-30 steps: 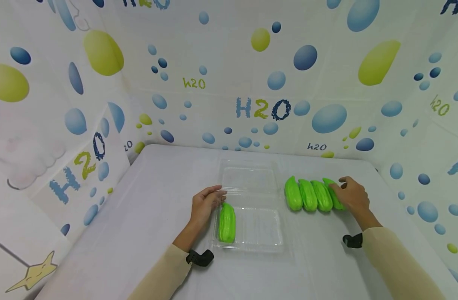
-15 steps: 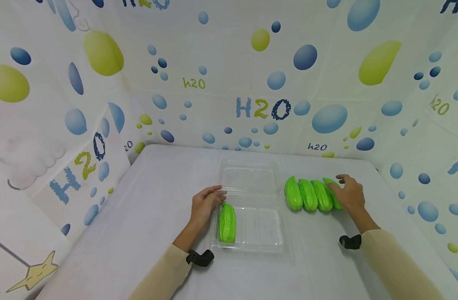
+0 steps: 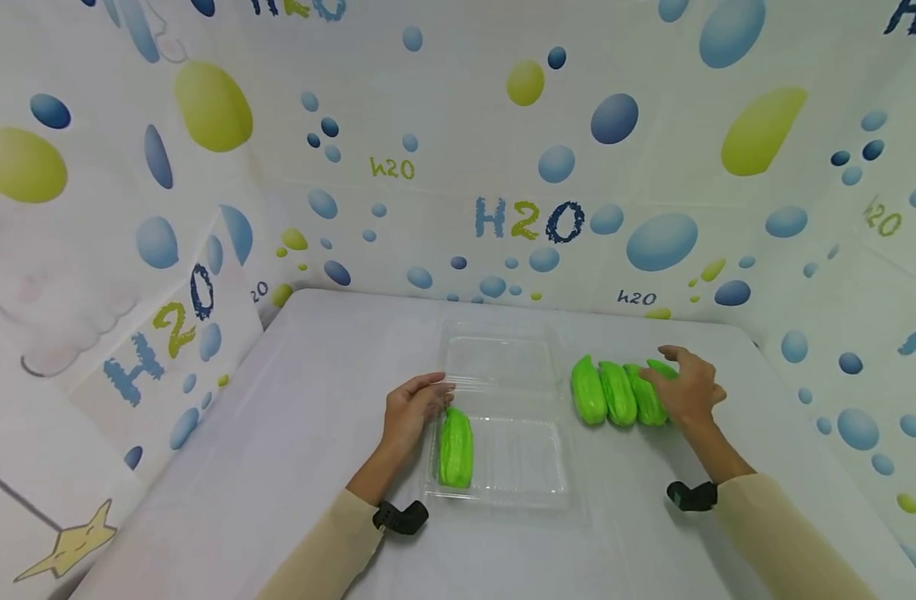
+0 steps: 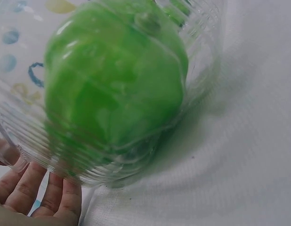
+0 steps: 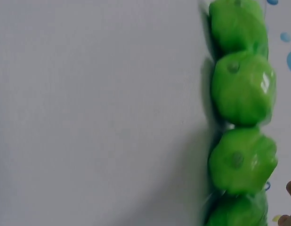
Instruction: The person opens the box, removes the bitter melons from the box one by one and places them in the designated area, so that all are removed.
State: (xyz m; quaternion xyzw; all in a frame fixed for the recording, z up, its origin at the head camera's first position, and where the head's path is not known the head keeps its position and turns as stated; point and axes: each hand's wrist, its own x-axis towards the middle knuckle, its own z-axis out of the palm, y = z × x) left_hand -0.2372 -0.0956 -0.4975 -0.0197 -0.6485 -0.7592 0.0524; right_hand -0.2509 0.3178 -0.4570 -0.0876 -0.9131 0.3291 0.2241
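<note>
My left hand (image 3: pixel 411 415) pinches the left edge of a clear plastic clamshell container (image 3: pixel 521 492), near its fold. Its fingers (image 4: pixel 30 188) show against the ribbed plastic wall in the left wrist view. The lid (image 3: pixel 495 354) lies folded back, away from me. One glossy green ribbed vegetable (image 3: pixel 456 450), long and pointed at the far end, lies along the container's left side. My right hand (image 3: pixel 688 387) is over the right end of a row of similar green vegetables (image 3: pixel 588 392), thumb and fingers spread. It partly hides the rightmost vegetable (image 3: pixel 662 368).
A white cloth covers the table (image 3: pixel 337 358). A patterned curtain (image 3: pixel 427 200) with bubbles and lettering stands behind and at both sides. The row of vegetables sits just right of the container, side by side. Both wrists wear black camera bands (image 3: pixel 401 518).
My right hand has moved left along the row, from the rightmost vegetable toward the one beside it. The left hand and the container stay put. The head view has shifted slightly.
</note>
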